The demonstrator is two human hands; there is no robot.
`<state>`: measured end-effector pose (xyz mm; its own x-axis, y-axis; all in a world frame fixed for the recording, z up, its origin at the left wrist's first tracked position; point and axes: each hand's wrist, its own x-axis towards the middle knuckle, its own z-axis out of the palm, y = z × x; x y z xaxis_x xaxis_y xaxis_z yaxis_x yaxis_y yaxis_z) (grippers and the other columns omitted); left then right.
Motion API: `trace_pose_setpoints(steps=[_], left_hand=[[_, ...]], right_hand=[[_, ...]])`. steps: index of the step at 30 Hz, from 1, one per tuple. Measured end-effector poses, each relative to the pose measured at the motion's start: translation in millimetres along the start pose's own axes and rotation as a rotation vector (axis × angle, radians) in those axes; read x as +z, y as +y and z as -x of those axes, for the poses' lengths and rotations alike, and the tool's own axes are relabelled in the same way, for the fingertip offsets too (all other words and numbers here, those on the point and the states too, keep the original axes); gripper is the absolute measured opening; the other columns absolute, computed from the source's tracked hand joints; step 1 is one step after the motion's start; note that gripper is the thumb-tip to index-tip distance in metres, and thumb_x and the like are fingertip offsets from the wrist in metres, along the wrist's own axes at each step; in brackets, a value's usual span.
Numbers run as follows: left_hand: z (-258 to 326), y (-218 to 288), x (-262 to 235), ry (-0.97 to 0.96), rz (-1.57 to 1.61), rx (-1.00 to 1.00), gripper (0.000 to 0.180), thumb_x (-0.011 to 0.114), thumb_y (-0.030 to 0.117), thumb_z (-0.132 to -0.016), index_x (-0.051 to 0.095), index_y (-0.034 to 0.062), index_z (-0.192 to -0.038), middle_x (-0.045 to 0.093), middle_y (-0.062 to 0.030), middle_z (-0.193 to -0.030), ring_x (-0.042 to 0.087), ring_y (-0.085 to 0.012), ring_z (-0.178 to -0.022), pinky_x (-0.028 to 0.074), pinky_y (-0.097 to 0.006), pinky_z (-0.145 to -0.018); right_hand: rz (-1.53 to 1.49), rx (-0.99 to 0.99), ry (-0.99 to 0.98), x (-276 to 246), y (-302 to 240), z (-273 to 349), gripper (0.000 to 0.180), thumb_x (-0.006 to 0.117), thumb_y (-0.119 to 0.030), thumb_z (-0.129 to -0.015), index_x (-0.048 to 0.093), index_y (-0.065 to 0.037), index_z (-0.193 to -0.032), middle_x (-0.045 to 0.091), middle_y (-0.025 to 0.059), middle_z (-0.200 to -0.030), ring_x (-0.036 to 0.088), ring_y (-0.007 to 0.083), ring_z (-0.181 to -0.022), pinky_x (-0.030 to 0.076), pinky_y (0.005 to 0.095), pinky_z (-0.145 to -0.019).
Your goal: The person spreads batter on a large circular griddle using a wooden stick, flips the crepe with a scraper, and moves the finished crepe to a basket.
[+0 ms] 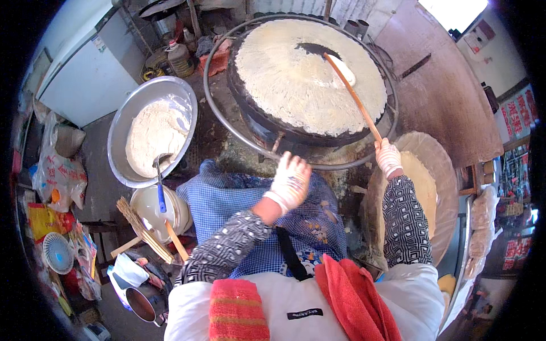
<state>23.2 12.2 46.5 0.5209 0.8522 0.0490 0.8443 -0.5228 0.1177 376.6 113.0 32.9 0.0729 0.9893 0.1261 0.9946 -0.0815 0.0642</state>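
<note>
A broad round griddle [242, 94] fills the far middle, coated with a thin sheet of pale batter [284, 74]. One dark bare patch shows toward its back. My right hand [388, 156], in a whitish glove, is closed round the end of a long wooden-handled spreader [358, 105]. A pale lump of batter [342, 71] sits along the spreader's far end on the griddle. My left hand [291, 181], also gloved, has its fingers curled over the near side of the metal ring [219, 116] that encircles the griddle.
Left stands a metal basin [116, 150] of thick batter with a blue-handled ladle [161, 196]. Below it are a white bucket [147, 204] and a brush [136, 221]. A large plastic-lined tub [446, 199] stands right, under a brown board [443, 91]. Blue checked cloth [222, 199] lies before me.
</note>
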Motion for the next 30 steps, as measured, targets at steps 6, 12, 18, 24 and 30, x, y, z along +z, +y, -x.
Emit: trace_pose_setpoints(steps=[6,12,18,24,30], left_hand=[[-5,14,41,0.120,-0.016,-0.072,0.062,0.055,0.022,-0.081,0.042,-0.0037,-0.137,0.046,-0.0209,-0.134,0.039,-0.0366,-0.130,0.019,-0.054,-0.114],[-19,-64,50,0.085,-0.024,-0.133,0.025,0.069,0.027,-0.074,0.063,0.0118,-0.093,0.062,-0.0092,-0.092,0.058,-0.0297,-0.098,0.036,-0.048,-0.098],[-21,-104,26,-0.061,-0.123,-0.281,0.025,0.074,0.034,-0.068,0.073,0.0185,-0.087,0.066,-0.0067,-0.090,0.058,-0.0285,-0.100,0.026,-0.053,-0.108],[-11,-149,3,-0.049,-0.217,-0.424,0.018,0.065,0.018,-0.075,0.075,0.0156,-0.089,0.061,-0.0133,-0.116,0.046,-0.0322,-0.127,0.010,-0.063,-0.114],[3,-157,5,0.248,-0.238,-0.362,0.053,0.064,0.008,-0.069,0.055,0.0092,-0.121,0.045,-0.0160,-0.137,0.036,-0.0370,-0.134,0.014,-0.061,-0.112]], right_hand=[[-0.015,0.005,-0.090,-1,-15,14,0.034,0.046,-0.037,-0.097,0.057,-0.005,-0.097,0.065,0.0272,-0.079,0.063,0.0468,-0.078,0.050,0.0553,-0.072],[-0.085,-0.108,0.039,-12,-18,9,0.021,0.054,-0.027,-0.094,0.054,-0.006,-0.096,0.063,0.0250,-0.070,0.062,0.0447,-0.068,0.048,0.0555,-0.062],[0.025,0.018,0.014,9,31,-3,0.033,0.050,-0.036,-0.095,0.055,-0.004,-0.100,0.065,0.0250,-0.076,0.063,0.0452,-0.072,0.049,0.0557,-0.066],[0.005,-0.106,-0.024,9,17,9,0.031,0.049,-0.033,-0.096,0.058,-0.004,-0.095,0.065,0.0248,-0.076,0.063,0.0448,-0.070,0.048,0.0563,-0.066],[-0.085,-0.140,-0.034,-16,2,7,0.028,0.047,-0.032,-0.097,0.058,-0.005,-0.096,0.066,0.0191,-0.076,0.064,0.0402,-0.072,0.051,0.0500,-0.067]])
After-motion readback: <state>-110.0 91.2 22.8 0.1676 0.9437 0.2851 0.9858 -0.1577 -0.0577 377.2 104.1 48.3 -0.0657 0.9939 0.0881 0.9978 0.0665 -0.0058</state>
